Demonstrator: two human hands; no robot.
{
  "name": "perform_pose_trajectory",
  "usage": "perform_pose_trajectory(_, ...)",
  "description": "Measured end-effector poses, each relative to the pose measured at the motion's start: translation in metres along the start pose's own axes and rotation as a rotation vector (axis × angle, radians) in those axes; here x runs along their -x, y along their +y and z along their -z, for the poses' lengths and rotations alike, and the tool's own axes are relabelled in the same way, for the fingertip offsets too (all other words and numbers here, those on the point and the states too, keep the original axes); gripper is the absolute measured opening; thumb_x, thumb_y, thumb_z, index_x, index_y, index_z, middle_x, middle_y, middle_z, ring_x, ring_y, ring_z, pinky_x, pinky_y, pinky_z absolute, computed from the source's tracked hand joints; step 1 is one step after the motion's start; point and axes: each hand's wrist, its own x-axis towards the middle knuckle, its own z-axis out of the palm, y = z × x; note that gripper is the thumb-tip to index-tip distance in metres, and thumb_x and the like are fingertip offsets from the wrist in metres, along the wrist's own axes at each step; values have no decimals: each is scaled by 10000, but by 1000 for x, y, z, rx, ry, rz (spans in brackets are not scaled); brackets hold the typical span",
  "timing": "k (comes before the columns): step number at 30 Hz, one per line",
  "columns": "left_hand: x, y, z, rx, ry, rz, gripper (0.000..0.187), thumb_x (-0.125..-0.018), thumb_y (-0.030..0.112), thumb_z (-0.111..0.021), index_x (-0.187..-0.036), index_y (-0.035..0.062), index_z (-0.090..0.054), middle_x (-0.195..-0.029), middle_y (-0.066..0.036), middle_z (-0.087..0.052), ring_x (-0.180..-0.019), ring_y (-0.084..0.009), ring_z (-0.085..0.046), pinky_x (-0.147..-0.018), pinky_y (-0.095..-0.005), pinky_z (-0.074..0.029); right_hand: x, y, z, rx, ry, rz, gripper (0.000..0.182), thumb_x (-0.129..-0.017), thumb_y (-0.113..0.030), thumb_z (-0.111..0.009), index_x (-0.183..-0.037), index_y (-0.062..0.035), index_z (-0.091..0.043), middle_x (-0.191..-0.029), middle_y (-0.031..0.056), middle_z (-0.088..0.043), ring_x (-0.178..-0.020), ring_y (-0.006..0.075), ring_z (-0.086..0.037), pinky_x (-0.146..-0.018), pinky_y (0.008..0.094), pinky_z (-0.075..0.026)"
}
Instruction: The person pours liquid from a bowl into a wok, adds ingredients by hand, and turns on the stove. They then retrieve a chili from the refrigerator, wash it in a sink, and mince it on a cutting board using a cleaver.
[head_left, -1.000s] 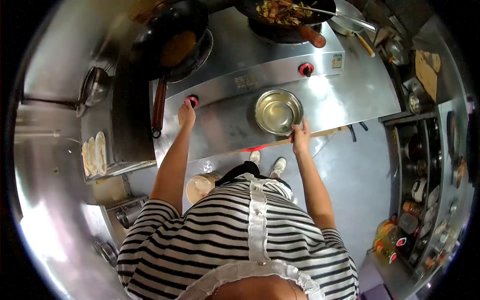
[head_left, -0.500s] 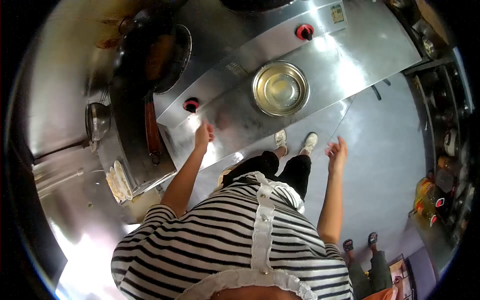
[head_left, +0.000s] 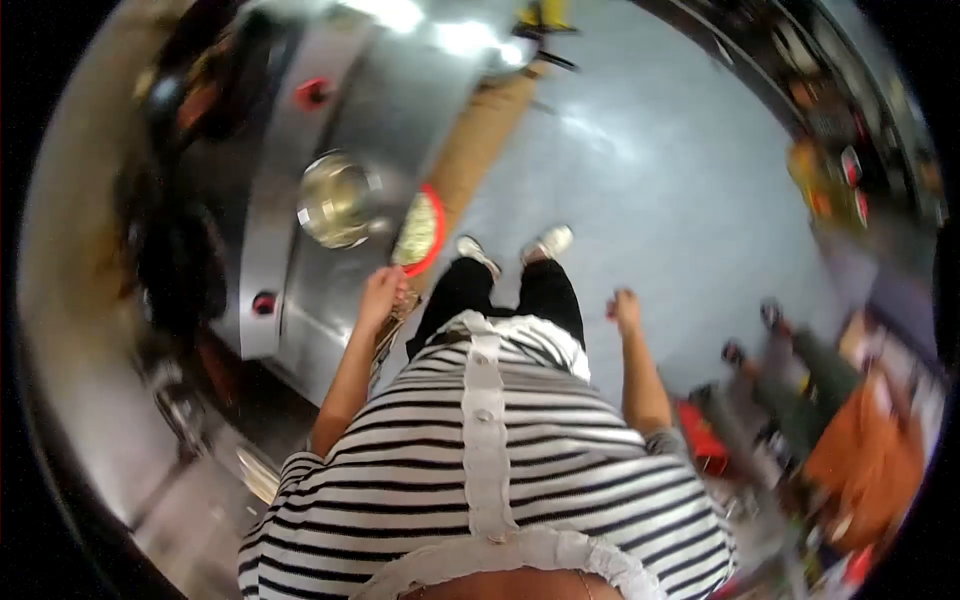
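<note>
My left hand (head_left: 383, 292) hangs by the front edge of the steel counter (head_left: 355, 275), its fingers loosely curled in with nothing visible in them. Just beyond it, low beside the counter, sits a red-rimmed basin (head_left: 440, 226) filled with pale, finely cut food. A shiny steel bowl (head_left: 338, 200), smeared by motion, stands on the counter. Out over the floor to my right, my right hand (head_left: 624, 308) is loosely closed and holds nothing I can see. It touches nothing.
Stove knobs (head_left: 312, 94) line the counter's raised face. A brown strip (head_left: 490, 130) runs along the counter's floor side. Shelves with bottles (head_left: 830, 185) stand at the far right. A person in an orange top (head_left: 868, 460) is at the lower right.
My view has turned to the right, so the counter and bowl now lie on my left. The red-rimmed basin has come into view. My right hand's fingers have curled in.
</note>
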Motion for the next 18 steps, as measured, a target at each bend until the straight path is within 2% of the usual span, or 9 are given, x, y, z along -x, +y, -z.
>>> perform_pose_trajectory(2, -15, 33, -39, -139, -64, -78, 294, -914, 324, -478, -874, 48, -572, -693, 16, -536, -592, -60, -490, -523, -198, -396, -5, -28, 25, -33, 93, 52, 240, -855, -252, -483, -919, -27, -538, -634, 75, -535, -472, 125, -489, -381, 268, -417)
perform_pose_trajectory(4, -33, 54, -75, -255, -168, -168, 286, -923, 308, -462, -879, 48, -573, -708, 13, -544, -589, -64, -492, -532, -203, -400, -5, -58, 59, -141, 159, 77, 230, -858, -218, -481, -960, -15, -517, -679, 83, -557, -479, 142, -508, -408, 266, -422)
perform_pose_trajectory(7, -44, 91, -126, -282, -222, -181, 259, -917, 267, -478, -884, 34, -586, -721, 10, -562, -633, -64, -503, -588, -207, -412, -1, -79, 104, -281, 273, 101, 239, -861, -221, -488, -973, -13, -527, -699, 87, -575, -477, 138, -518, -411, 260, -426)
perform_pose_trajectory(11, -65, 138, -156, -389, -280, -170, 254, -913, 253, -494, -878, 22, -594, -722, -7, -580, -638, -75, -517, -605, -209, -422, -5, -63, 133, -395, 342, 33, 235, -869, -234, -496, -972, -27, -539, -703, 86, -581, -465, 136, -525, -412, 256, -433)
perform_pose_trajectory(13, -78, 161, -181, -522, -270, -197, 255, -910, 247, -494, -867, 17, -593, -723, -10, -583, -632, -76, -517, -601, -214, -426, -7, -45, 143, -407, 364, -75, 242, -878, -248, -498, -1008, -49, -536, -703, 82, -594, -482, 138, -544, -429, 261, -449)
perform_pose_trajectory(14, -83, 177, -196, -586, -291, -199, 262, -910, 308, -484, -856, 67, -570, -714, 34, -535, -621, -57, -477, -565, -208, -381, -10, -37, 148, -416, 377, -118, 246, -882, -255, -498, -1027, -59, -535, -703, 79, -600, -490, 139, -554, -437, 263, -457)
perform_pose_trajectory(18, -124, 234, -253, -603, -384, -235, 262, -912, 307, -484, -874, 61, -565, -709, 23, -531, -623, -64, -476, -570, -217, -385, -1, -23, 145, -495, 401, -258, 258, -864, -285, -519, -982, -55, -527, -697, 90, -599, -458, 159, -551, -396, 284, -459)
